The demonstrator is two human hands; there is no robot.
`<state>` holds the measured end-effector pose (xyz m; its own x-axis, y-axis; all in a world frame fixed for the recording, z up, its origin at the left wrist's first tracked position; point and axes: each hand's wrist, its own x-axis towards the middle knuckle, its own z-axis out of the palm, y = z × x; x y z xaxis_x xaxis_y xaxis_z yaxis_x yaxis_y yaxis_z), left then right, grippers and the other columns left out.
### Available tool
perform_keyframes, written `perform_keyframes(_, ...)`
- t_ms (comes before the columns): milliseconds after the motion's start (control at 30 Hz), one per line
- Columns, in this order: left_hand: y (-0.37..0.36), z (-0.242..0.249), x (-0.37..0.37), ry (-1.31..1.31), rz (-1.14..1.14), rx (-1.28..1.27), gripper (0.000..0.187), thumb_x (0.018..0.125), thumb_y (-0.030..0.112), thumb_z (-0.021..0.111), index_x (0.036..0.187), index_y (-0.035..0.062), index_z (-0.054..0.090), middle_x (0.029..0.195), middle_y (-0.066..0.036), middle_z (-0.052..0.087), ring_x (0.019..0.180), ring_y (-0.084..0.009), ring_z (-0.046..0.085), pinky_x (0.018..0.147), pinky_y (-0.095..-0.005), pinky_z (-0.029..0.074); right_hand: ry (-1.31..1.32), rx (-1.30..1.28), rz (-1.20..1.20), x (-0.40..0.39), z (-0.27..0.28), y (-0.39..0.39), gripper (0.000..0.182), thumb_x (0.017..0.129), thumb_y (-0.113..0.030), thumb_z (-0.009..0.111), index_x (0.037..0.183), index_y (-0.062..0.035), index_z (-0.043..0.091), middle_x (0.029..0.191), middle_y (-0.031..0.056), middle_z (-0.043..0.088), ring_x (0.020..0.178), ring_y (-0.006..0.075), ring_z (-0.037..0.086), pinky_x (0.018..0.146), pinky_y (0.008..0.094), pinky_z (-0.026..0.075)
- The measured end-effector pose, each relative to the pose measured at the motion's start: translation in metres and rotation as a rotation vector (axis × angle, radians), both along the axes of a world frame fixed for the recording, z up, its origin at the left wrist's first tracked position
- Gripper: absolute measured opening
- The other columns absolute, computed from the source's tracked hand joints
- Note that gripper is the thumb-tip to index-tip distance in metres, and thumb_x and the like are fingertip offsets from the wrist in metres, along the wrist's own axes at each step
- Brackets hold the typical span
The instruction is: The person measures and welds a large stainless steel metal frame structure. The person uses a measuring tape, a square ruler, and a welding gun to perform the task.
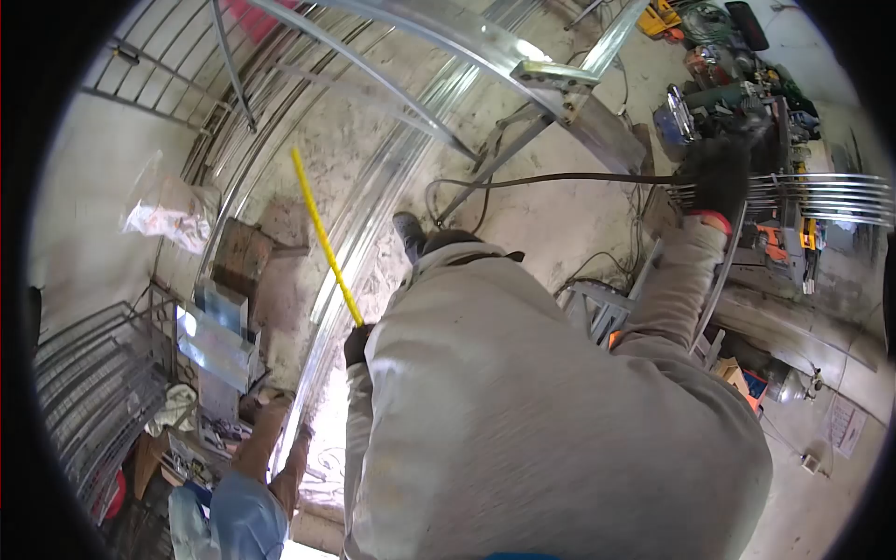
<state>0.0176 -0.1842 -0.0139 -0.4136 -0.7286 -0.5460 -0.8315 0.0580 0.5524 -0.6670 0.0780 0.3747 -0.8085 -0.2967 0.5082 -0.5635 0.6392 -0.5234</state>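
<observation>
My left hand [357, 343], in a dark glove, is low at the left side of my grey sweatshirt. It is closed on the lower end of a yellow strip [320, 233] like a measuring tape, which slants up and left over the floor. My right hand [723, 177], in a black glove with a red cuff, reaches out at the upper right. It is beside a bundle of shiny metal rods [821, 198] and the end of a dark cable [579, 176]. Its fingers merge into the dark background, so its grip cannot be made out.
A metal frame [467, 47] crosses the top. Long metal profiles [373, 210] lie on the floor at the left. Tools and clutter [728, 75] fill the upper right. A ladder [602, 303] stands below my right arm. Another person's legs [247, 509] show at lower left.
</observation>
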Motion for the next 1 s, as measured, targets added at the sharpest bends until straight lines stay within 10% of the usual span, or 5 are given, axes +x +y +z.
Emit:
perform_keyframes(67,-0.001,-0.003,0.001,0.001,0.004,-0.003,0.037,0.098,0.041,0.058,0.103,0.0127,0.08,0.098,-0.02,0.077,0.093,-0.0403,0.075,0.082,-0.0516,0.06,0.496,0.614,-0.067,-0.051,-0.047,0.022,0.035,0.094,-0.036,0.076,0.102,-0.0035,0.066,0.098,0.0177,0.071,0.086,0.0361,0.071,0.076,0.0486,0.058)
perform_keyframes(200,0.003,0.002,0.006,-0.017,-0.006,0.006,0.037,0.098,0.041,0.058,0.104,0.0127,0.08,0.098,-0.02,0.077,0.093,-0.0404,0.075,0.082,-0.0517,0.06,-0.045,0.085,0.108,-0.13,-0.152,0.001,0.046,0.088,-0.051,0.078,0.102,-0.008,0.07,0.102,0.017,0.073,0.092,0.0409,0.072,0.081,0.054,0.057)
perform_keyframes(367,0.007,0.004,0.014,-0.032,-0.008,0.02,0.037,0.099,0.041,0.058,0.104,0.0127,0.08,0.097,-0.02,0.077,0.092,-0.0405,0.075,0.082,-0.0518,0.06,-0.048,1.004,-0.289,-0.147,-0.172,-0.051,0.05,0.088,-0.06,0.075,0.106,-0.0132,0.073,0.109,0.0117,0.078,0.103,0.0322,0.076,0.085,0.0451,0.06)
perform_keyframes(567,0.009,0.004,0.02,-0.042,-0.006,0.035,0.037,0.099,0.042,0.058,0.104,0.0127,0.08,0.097,-0.02,0.077,0.092,-0.0407,0.075,0.082,-0.052,0.06,-0.153,1.139,-0.104,-0.179,-0.193,-0.074,0.048,0.094,-0.028,0.073,0.14,-0.0245,0.062,0.114,0.0156,0.079,0.103,0.0371,0.077,0.088,0.0492,0.061)
perform_keyframes(1000,0.028,0.004,0.038,-0.051,0.02,0.042,0.037,0.1,0.042,0.057,0.105,0.0128,0.079,0.096,-0.02,0.077,0.091,-0.041,0.075,0.081,-0.0523,0.06,-0.291,1.074,0.15,-0.173,-0.196,-0.068,0.04,0.099,-0.042,0.066,0.132,-0.0192,0.069,0.12,0.0169,0.077,0.111,0.0384,0.074,0.091,0.0492,0.059)
